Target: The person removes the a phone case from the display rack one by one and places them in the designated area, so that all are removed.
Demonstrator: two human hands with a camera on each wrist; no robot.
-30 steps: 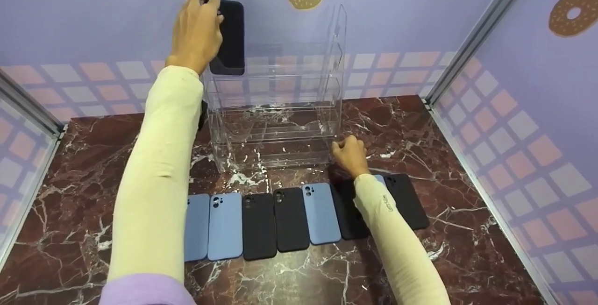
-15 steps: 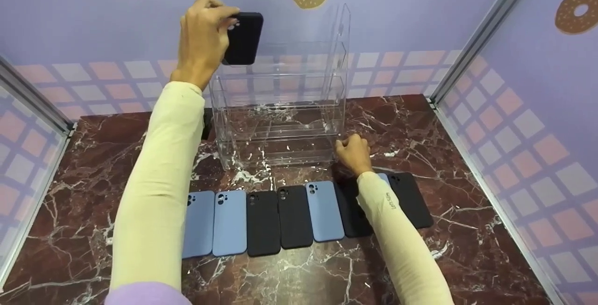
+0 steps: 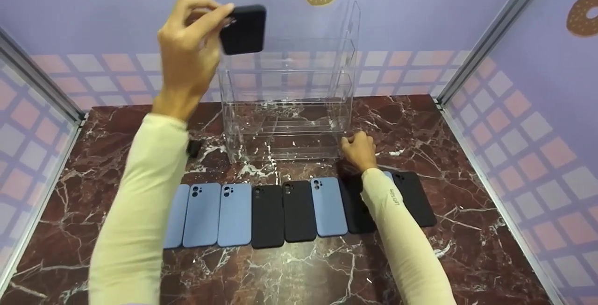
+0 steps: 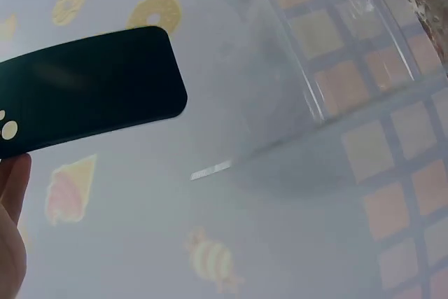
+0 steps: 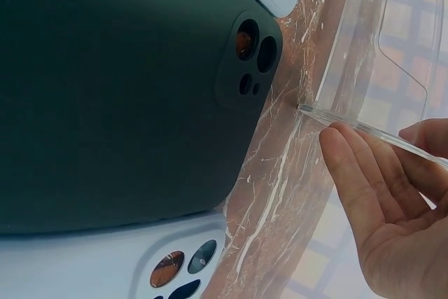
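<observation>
My left hand [image 3: 189, 46] is raised at the upper left of a clear acrylic tiered rack [image 3: 289, 104]. Between thumb and fingers it pinches a black phone case [image 3: 244, 31] near the camera cut-out end. In the left wrist view that case [image 4: 91, 89] stretches across the upper left, apart from the rack. Down at the rack's front right corner, my right hand [image 3: 359, 151] grips the edge of the clear side panel. The right wrist view shows the fingers of that hand [image 5: 385, 187] along one face of the panel, with the thumb on the other side.
A row of black and blue phone cases [image 3: 299, 211] lies on the dark red marble table [image 3: 299, 277] before the rack. A small black object [image 3: 194, 148] sits left of the rack. Patterned walls [image 3: 523, 99] enclose the back and sides.
My left hand has lifted the black phone case from the rack's upper left and tilted it, its far end swinging away. The right hand keeps its grip at the corner. The view has shifted slightly.
</observation>
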